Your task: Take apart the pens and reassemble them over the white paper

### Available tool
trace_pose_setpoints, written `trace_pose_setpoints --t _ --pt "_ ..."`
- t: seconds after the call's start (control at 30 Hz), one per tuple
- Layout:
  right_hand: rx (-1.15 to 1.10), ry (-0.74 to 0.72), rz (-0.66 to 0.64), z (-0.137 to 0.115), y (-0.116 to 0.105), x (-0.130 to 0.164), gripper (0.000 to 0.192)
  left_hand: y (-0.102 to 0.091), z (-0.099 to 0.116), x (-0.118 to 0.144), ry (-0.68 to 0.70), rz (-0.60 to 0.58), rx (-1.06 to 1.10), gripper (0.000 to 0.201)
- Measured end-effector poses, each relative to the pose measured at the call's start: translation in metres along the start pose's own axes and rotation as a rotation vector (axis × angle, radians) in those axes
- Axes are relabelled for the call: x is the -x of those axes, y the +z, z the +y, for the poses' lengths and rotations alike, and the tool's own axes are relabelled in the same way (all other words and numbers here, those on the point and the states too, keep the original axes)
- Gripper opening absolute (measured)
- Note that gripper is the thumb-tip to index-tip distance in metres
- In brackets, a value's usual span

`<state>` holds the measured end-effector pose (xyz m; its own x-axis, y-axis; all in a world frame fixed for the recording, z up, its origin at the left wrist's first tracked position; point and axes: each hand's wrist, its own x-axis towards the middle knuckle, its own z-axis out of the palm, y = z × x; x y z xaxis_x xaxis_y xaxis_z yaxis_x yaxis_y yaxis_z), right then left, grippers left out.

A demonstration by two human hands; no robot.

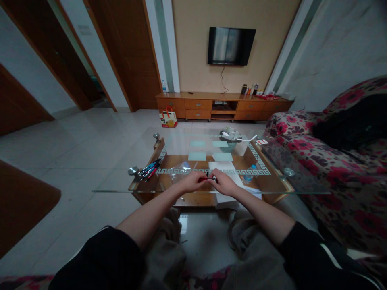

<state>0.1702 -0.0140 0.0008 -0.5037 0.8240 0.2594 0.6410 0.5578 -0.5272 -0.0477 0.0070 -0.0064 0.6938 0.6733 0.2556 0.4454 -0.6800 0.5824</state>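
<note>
1. Pen (203,179), by the look of it, small and partly covered, and it's up between both hands in the head view, over the near part of the table (115,191)!
2. Fingers narrow on both sides: the left hand (192,181) pinches the red part, the right hand (224,183) grips the darker end.
3. Now the danger, as I judge it: a slip, if either pinch is too light, or a sudden pull on one side. So close to the glass edge, a loose piece could drop to the floor (205,237) or roll.
4. And direction? Long axis roughly sideways, hand to hand, close to parallel with that near edge. Red lies leftward, dark rightward; which end is the tip, I cannot tell, fingers cover it.
</note>
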Motion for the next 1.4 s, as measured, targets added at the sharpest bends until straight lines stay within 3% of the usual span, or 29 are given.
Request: trace_pose_setpoints --t 0.13,0.3,0.47,0.63,0.8,1.0,1.27,1.4 --pt "0.004 -0.024 -0.046 -0.001 0.000 -0.002 0.035 -0.002 0.001 0.000 -0.005 -0.003 -0.027 0.023" --pt "0.016 0.003 0.010 -0.002 0.001 -0.001 0.025 -0.001 0.003 -0.001 0.001 -0.009 0.002 0.024" --pt "0.035 0.005 -0.055 -0.002 0.001 0.000 0.036 0.000 0.003 0.000 -0.022 -0.030 -0.029 0.023" --pt "0.026 0.029 -0.021 -0.001 0.001 0.001 0.028 0.000 0.001 -0.001 -0.020 -0.033 0.000 0.028" --pt "0.030 -0.045 -0.079 -0.003 -0.003 0.002 0.029 0.001 -0.003 0.001 0.000 -0.053 0.007 0.028" --pt "0.015 -0.026 -0.092 0.000 0.001 0.000 0.024 -0.004 0.000 0.002 0.003 -0.080 0.012 0.026" --pt "0.122 0.153 0.069 0.024 0.013 0.002 0.021 -0.008 -0.005 0.007 -0.244 0.089 -0.150 0.024" --pt "0.118 0.216 0.127 0.036 0.012 0.001 0.018 -0.012 -0.003 0.008 -0.326 0.110 -0.202 0.027"
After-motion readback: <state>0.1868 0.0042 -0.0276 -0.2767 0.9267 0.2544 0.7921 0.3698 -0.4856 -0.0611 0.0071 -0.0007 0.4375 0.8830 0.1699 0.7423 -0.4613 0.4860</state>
